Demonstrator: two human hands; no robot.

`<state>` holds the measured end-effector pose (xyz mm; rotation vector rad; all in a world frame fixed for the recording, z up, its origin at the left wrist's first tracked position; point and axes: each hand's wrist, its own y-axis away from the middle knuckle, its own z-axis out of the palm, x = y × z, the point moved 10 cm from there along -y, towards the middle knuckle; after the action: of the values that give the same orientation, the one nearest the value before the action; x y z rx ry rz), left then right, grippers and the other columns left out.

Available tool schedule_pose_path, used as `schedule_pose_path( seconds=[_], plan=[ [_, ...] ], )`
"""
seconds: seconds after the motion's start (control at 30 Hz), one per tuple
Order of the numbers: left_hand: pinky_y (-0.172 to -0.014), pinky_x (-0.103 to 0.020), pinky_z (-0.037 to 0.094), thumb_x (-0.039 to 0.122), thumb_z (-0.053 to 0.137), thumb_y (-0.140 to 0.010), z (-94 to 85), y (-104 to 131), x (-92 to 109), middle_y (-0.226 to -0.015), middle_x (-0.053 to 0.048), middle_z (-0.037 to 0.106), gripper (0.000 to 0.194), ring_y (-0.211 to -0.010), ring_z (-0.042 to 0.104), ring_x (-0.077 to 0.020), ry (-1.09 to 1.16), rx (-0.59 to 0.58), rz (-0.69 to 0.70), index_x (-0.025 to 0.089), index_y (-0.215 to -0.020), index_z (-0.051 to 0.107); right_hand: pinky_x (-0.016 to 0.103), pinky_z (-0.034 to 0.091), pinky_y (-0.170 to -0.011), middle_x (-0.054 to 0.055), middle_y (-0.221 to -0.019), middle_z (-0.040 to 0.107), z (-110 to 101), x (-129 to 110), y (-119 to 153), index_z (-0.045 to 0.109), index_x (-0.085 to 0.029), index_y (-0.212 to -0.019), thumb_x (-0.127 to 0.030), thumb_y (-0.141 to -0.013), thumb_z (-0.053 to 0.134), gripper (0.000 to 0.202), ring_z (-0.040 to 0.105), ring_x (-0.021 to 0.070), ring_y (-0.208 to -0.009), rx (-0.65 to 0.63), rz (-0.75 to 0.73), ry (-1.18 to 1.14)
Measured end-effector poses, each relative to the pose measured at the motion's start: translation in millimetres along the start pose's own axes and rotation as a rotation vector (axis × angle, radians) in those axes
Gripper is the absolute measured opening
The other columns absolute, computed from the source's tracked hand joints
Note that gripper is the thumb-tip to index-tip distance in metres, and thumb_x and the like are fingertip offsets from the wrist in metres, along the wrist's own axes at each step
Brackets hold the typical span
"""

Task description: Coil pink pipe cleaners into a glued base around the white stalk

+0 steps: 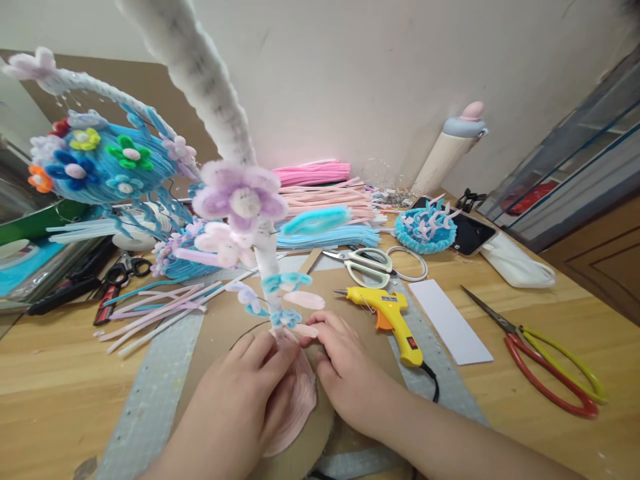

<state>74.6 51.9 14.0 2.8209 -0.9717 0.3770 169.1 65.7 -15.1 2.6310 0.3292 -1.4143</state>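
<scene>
A tall white fuzzy stem (267,257) stands upright with a purple pipe-cleaner flower (243,200) and smaller blue flowers (285,318) low on it. Its foot meets a round pink pipe-cleaner base (300,400) that lies on a cardboard disc (320,437). My left hand (245,380) is closed at the foot of the stem, its fingers bent over the pink base; what they grip is hidden. From the other side, my right hand (345,370) pinches at a pale pink pipe-cleaner petal (306,331) beside the lowest blue flower.
A yellow glue gun (393,317) lies right of my hands, near a white card strip (450,320) and red-and-yellow-handled scissors (540,360). Pale-handled scissors (367,263) and pipe-cleaner bundles (325,200) are behind. A blue flowered piece (115,160) stands left.
</scene>
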Motion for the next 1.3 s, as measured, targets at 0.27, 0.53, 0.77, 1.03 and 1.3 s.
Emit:
schedule_pose_path(
  seconds=[0.27, 0.53, 0.77, 1.03, 1.3],
  plan=[
    [-0.079, -0.041, 0.051, 0.024, 0.040, -0.091, -0.1, 1, 0, -0.104, -0.009, 0.058, 0.030, -0.095, 0.056, -0.0240, -0.021, 0.000, -0.010, 0.021, -0.118, 0.055, 0.040, 0.035, -0.105, 0.006, -0.124, 0.049, -2, 1, 3, 0.051, -0.023, -0.110, 0.002, -0.073, 0.042, 0.045, 0.042, 0.0193, -0.122, 0.045, -0.035, 0.016],
    [-0.081, -0.039, 0.052, 0.024, 0.043, -0.091, -4.9, 1, 2, -0.108, -0.007, 0.059, 0.030, -0.101, 0.057, -0.0236, -0.006, 0.052, 0.008, 0.023, -0.119, 0.052, 0.039, 0.034, -0.106, 0.005, -0.124, 0.048, -3, -5, 2, 0.058, -0.024, -0.110, 0.001, -0.076, 0.042, 0.045, 0.042, 0.0184, -0.122, -0.017, -0.034, -0.007],
    [-0.079, -0.040, 0.052, 0.022, 0.046, -0.088, -4.5, 4, -2, -0.107, -0.006, 0.060, 0.024, -0.097, 0.058, -0.0236, -0.003, 0.063, -0.028, 0.024, -0.110, 0.055, 0.039, 0.034, -0.105, 0.004, -0.121, 0.050, -3, -5, 1, 0.059, -0.024, -0.103, 0.001, -0.076, 0.043, 0.040, 0.043, 0.0183, -0.120, -0.008, -0.051, -0.022],
    [-0.079, -0.039, 0.052, 0.021, 0.047, -0.086, -2.9, 3, -4, -0.107, -0.006, 0.060, 0.024, -0.096, 0.059, -0.0232, 0.007, 0.039, -0.043, 0.024, -0.109, 0.056, 0.039, 0.035, -0.104, 0.004, -0.120, 0.051, -3, -6, 2, 0.060, -0.025, -0.104, 0.000, -0.078, 0.043, 0.040, 0.045, 0.0186, -0.118, -0.006, -0.049, -0.022],
    [-0.079, -0.033, 0.052, 0.024, 0.051, -0.085, -13.4, 10, -8, -0.109, -0.005, 0.063, 0.031, -0.096, 0.061, -0.0210, 0.037, 0.177, -0.032, 0.025, -0.116, 0.051, 0.037, 0.035, -0.104, 0.004, -0.119, 0.053, -4, -9, 2, 0.060, -0.024, -0.106, 0.001, -0.077, 0.042, 0.042, 0.046, 0.0181, -0.117, -0.027, -0.060, -0.014]
  ],
)
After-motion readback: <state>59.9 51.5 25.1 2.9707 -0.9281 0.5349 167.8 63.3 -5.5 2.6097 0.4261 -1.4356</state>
